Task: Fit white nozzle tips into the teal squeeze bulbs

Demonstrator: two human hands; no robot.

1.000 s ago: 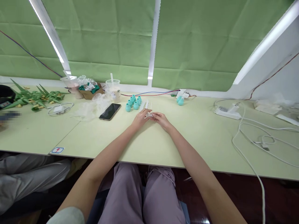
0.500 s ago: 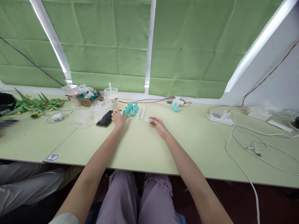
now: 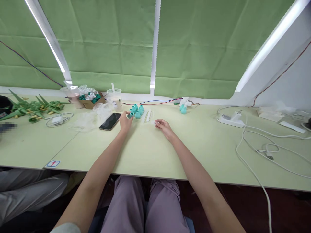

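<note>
Smooth plastic vases (image 3: 138, 115), glossy phone (image 3: 110, 121).

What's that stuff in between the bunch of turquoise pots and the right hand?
In the head view, rows of small whitish pieces lie on the table between the turquoise pots and the right hand; they're too small to identify.

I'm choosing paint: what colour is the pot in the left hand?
Turquoise: the pot shows best in the head view.

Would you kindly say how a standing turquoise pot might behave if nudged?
The turquoise pot would probably roll if tipped, given its rounded body. It is likely light, since its open neck suggests a hollow inside. Its smooth-looking sides may feel slippery.
</note>
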